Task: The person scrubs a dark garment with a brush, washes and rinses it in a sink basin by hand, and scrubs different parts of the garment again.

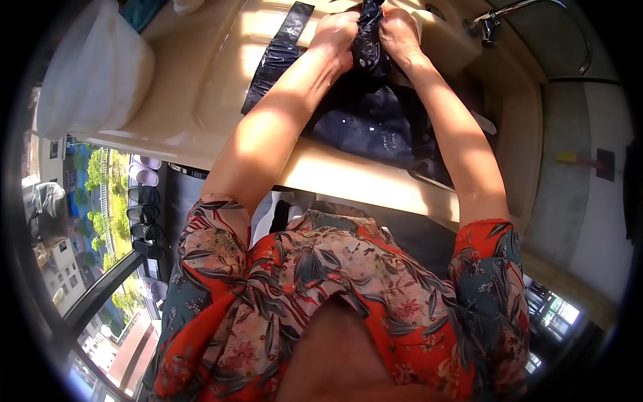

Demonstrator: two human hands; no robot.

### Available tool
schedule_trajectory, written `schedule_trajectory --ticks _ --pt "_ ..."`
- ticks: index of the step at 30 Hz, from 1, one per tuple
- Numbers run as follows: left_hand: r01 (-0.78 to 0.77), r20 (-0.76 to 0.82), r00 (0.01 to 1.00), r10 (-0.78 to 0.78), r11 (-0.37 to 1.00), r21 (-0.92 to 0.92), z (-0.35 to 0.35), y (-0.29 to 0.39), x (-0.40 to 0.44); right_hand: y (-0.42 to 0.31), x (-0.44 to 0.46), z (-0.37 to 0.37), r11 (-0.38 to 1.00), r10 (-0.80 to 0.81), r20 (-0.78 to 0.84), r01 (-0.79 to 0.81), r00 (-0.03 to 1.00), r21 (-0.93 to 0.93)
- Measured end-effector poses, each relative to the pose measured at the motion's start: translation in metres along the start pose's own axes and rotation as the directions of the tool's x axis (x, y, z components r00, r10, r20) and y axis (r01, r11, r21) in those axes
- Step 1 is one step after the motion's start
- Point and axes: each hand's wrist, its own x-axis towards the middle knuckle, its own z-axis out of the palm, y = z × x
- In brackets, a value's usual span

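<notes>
Dark wet cloth [370,47], between left fingers [346,25] and right fingers [390,28], both clamped on it

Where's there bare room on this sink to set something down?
Left: the counter between the white container and dark strip. The front rim, between the dark cloth and shirt, is bare but narrow. Crowded: around the left hand, right hand and held bundle.

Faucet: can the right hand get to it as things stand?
Likely yes. The right hand grips the dark cloth and would probably need to let go first, but nothing visible blocks its way to the faucet.
</notes>
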Motion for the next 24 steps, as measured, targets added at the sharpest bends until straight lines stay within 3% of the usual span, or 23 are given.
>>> schedule_trajectory --ticks 1,3,5,6,7,8,9,10,12,15,18,19,22,24 --pt "0.017 0.011 1.0 -0.016 0.999 -0.038 -0.013 0.008 0.006 0.0 0.001 -0.016 0.687 -0.559 -0.061 0.421 0.827 -0.593" --pt "0.077 0.227 0.971 -0.075 0.997 -0.003 -0.011 0.031 0.003 -0.053 -0.012 -0.047 0.894 -0.447 -0.515 0.371 0.731 -0.25" --pt "0.075 0.373 0.926 -0.053 0.996 -0.044 0.003 0.046 -0.008 -0.099 -0.042 -0.076 0.967 -0.244 -0.42 0.252 0.874 -0.036" --pt "0.084 0.445 0.894 -0.048 0.995 -0.061 0.01 0.049 -0.014 -0.12 -0.054 -0.076 0.985 -0.051 -0.237 0.088 0.97 0.148" --pt "0.098 0.517 0.855 -0.045 0.992 -0.076 0.016 0.05 -0.018 -0.141 -0.065 -0.069 0.944 0.139 -0.036 -0.121 0.99 0.306" --pt "0.115 0.587 0.809 -0.041 0.989 -0.09 0.02 0.047 -0.02 -0.148 -0.068 -0.063 0.994 0.052 -0.038 -0.048 0.998 0.094" --pt "0.107 0.223 0.972 -0.068 0.98 -0.165 0.022 0.038 -0.015 -0.15 -0.071 -0.06 0.992 -0.031 -0.017 0.029 0.999 -0.122" --pt "0.075 0.134 0.989 -0.06 0.991 -0.11 0.02 0.033 -0.008 -0.143 -0.069 -0.059 1.0 -0.005 0.034 0.006 0.999 -0.029" --pt "0.006 0.104 0.995 -0.004 1.0 -0.016 0.015 0.036 -0.007 -0.129 -0.063 -0.058 0.987 0.029 0.145 -0.051 0.989 0.15" --pt "-0.12 0.026 0.993 0.117 0.986 0.118 0.011 0.053 -0.007 -0.108 -0.068 -0.076 0.917 0.041 0.113 -0.082 0.993 0.39" --pt "-0.25 -0.048 0.959 0.28 0.911 0.329 0.003 0.064 -0.007 -0.061 -0.094 -0.109 0.897 0.176 0.026 -0.172 0.984 0.407" --pt "-0.284 -0.063 0.94 0.336 0.87 0.404 0.001 0.067 -0.007 -0.032 -0.101 -0.121 0.936 0.164 0.049 -0.171 0.985 0.308" --pt "-0.338 -0.087 0.869 0.486 0.714 0.613 -0.012 0.064 -0.007 0.056 -0.135 -0.134 0.91 0.391 0.122 -0.403 0.912 0.101" --pt "-0.334 -0.085 0.83 0.551 0.613 0.716 -0.018 0.066 -0.008 0.118 -0.156 -0.14 0.943 0.241 0.058 -0.22 0.969 -0.249"
